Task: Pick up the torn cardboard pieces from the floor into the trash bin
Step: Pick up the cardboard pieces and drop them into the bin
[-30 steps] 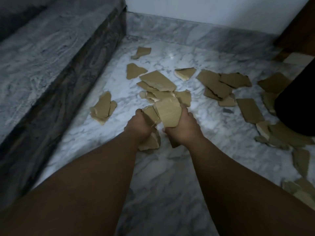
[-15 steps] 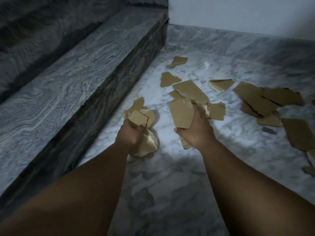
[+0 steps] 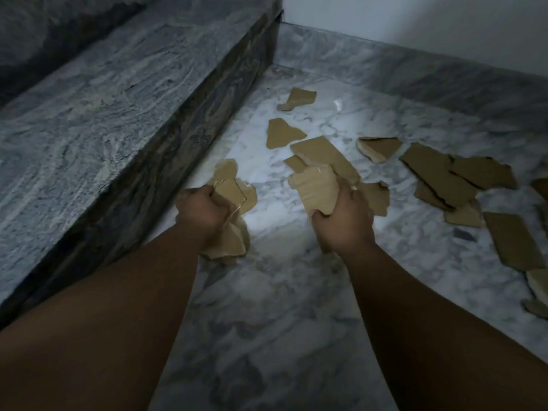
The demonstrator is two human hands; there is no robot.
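A grey veined marble step (image 3: 124,120) runs along the left of the left hand's fingers (image 3: 203,193), with its dark riser (image 3: 189,143) just beside them. Beyond both hands, marble skirting (image 3: 415,69) lines the foot of a white wall (image 3: 430,22). A small dark chip (image 3: 464,234) lies well right of the right hand's fingers (image 3: 345,185).

The step (image 3: 103,114) fills the upper left of the frame, and the floor (image 3: 281,292) runs from its foot across the centre and right. The wall (image 3: 415,25) stands at upper right, behind the floor. The left hand (image 3: 201,212) sits left of centre, near the step, with a bunch (image 3: 234,197) in it. The right hand (image 3: 344,226) sits right of centre with a piece (image 3: 318,188) in it. Two pieces (image 3: 283,137) lie on the floor behind the hands, at upper centre. An overlapping cluster (image 3: 444,176) lies at mid right.
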